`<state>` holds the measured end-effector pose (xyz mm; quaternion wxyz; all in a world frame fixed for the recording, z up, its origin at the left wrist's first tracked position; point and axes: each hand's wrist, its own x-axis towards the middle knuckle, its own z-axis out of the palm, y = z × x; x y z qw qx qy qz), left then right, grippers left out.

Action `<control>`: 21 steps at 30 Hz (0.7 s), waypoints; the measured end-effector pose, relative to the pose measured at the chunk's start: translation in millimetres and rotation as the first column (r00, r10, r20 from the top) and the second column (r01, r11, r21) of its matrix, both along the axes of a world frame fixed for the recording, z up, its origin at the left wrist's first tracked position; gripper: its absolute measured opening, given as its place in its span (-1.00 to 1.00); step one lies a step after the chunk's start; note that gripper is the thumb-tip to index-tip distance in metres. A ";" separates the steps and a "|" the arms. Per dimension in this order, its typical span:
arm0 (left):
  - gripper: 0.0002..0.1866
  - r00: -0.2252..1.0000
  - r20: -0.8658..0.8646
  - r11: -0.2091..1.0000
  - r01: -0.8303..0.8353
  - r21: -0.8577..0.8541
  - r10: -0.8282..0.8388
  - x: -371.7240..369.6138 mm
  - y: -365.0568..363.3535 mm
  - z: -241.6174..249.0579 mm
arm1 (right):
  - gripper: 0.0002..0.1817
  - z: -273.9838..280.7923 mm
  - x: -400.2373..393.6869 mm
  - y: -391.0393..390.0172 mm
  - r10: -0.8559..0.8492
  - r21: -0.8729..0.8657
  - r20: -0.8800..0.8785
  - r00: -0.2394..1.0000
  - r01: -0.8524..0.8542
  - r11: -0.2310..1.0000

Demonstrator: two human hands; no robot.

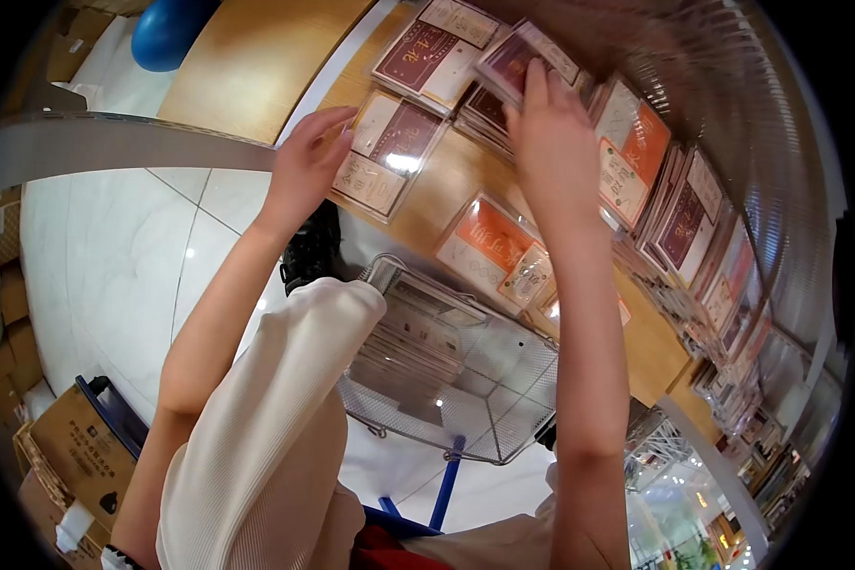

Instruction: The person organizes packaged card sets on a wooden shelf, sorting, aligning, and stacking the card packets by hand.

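Observation:
My right hand [553, 133] grips a flat clear-wrapped pack with a dark red and cream cover [510, 65], thumb at its near edge and fingers over its top. Beneath that pack is a stack of similar dark red packs [484, 116]. My left hand [309, 163] has its fingers loosely bent and apart, beside the left edge of another dark red and cream pack [389, 152] lying flat on the wooden table [461, 173]. Closer to me lies an orange and white pack [489, 245], partly covered by my right forearm.
More packs [423, 57] lie at the far edge, and piles [674, 223] line the right side by a clear curved panel [722, 85]. A wire mesh basket [494, 380] holding flat packs stands below the table edge. Cardboard boxes [81, 456] sit at lower left.

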<state>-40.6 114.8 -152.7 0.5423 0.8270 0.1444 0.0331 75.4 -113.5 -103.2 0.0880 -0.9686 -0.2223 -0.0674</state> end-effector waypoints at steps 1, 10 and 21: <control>-0.57 0.999 -0.024 0.993 0.028 -0.118 -0.031 4.8 -5.2 9.9 | -0.55 17.1 -1.0 -0.7 -0.007 0.061 -0.058 0.998 0.010 0.998; -0.52 0.969 0.047 0.403 0.144 -0.904 -0.241 -0.3 -41.2 38.1 | -0.60 15.7 -60.8 35.9 0.383 0.355 0.212 0.899 -0.436 0.827; -0.45 0.927 -0.365 0.858 -0.117 -0.501 -0.087 86.8 -17.2 12.6 | -0.20 -33.2 14.8 0.9 0.000 -0.212 0.034 0.999 0.007 0.977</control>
